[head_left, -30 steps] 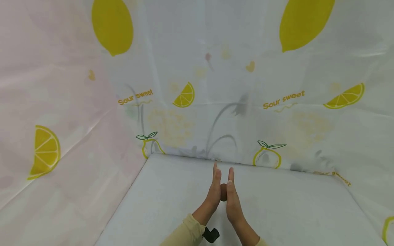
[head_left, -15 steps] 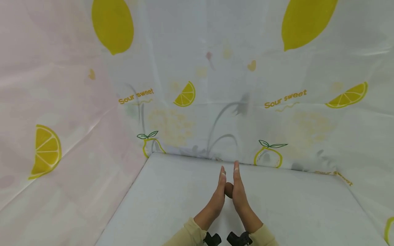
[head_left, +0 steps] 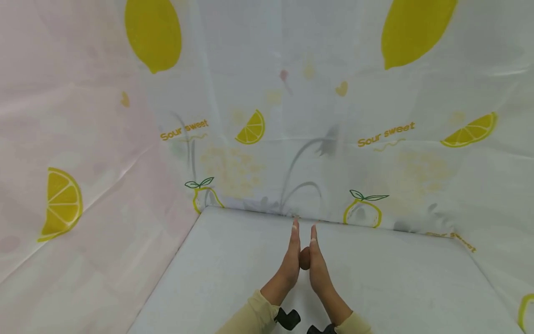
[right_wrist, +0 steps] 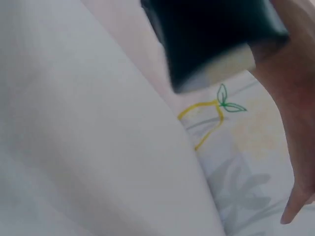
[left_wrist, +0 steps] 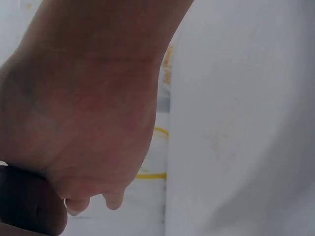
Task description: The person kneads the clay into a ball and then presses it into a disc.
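Observation:
A small brown rounded lump (head_left: 305,259), like a ball of clay, sits between the two palms above the white table. My left hand (head_left: 290,262) presses on its left side with the fingers straight and pointing forward. Against the other side lies my right hand (head_left: 319,269), flat, its fingertips a little nearer to me than the left ones. At the left wrist view's lower left, a dark brown rounded mass (left_wrist: 32,201) touches the left palm (left_wrist: 88,128). The right wrist view shows only part of the right hand (right_wrist: 295,128); the lump cannot be made out there.
The white tabletop (head_left: 396,278) extends around both hands. Behind and left of it hang pale sheets (head_left: 267,176) printed with lemons. A black wrist camera (head_left: 288,319) sits at the left wrist, another (head_left: 321,329) at the right, close together.
The palms slide against each other with the lump between them. Half a second ago the right hand was further forward; now the left hand has moved forward and the right hand back.

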A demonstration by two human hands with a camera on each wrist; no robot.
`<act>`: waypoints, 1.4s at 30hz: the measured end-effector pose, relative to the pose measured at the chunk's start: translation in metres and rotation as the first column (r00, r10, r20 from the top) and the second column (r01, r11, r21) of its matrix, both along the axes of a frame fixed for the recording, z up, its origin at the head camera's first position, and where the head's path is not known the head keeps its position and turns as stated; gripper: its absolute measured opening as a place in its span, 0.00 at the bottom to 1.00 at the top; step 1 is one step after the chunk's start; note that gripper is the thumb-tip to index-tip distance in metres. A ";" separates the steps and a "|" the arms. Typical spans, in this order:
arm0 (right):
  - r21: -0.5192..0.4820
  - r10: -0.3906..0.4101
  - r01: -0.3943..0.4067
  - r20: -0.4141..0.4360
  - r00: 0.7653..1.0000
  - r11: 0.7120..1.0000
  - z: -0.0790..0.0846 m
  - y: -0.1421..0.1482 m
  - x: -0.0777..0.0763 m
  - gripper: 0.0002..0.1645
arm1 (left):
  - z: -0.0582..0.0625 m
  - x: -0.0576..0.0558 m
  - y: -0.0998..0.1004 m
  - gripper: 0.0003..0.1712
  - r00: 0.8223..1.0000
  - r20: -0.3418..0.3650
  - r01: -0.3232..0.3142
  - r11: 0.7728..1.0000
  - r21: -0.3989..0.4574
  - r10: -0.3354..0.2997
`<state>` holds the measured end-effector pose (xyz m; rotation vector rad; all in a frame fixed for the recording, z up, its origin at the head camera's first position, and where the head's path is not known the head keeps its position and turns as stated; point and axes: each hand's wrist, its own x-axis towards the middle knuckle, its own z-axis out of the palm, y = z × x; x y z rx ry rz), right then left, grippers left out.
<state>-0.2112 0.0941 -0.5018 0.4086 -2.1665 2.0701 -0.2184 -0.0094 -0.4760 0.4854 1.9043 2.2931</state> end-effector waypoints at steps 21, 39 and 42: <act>0.045 -0.020 0.028 -0.171 0.985 0.999 0.020 -0.005 0.007 0.35 | -0.026 0.001 0.005 0.43 0.993 0.082 -0.071 0.992 -0.107 0.080; -0.077 -0.033 0.037 0.052 0.998 0.996 0.002 0.019 -0.010 0.39 | -0.012 0.009 0.007 0.46 0.984 -0.099 0.157 0.986 0.061 -0.151; -0.075 -0.019 0.023 0.052 0.998 0.997 -0.002 0.014 -0.004 0.38 | -0.010 0.007 0.005 0.46 0.988 -0.111 0.111 0.993 0.048 -0.105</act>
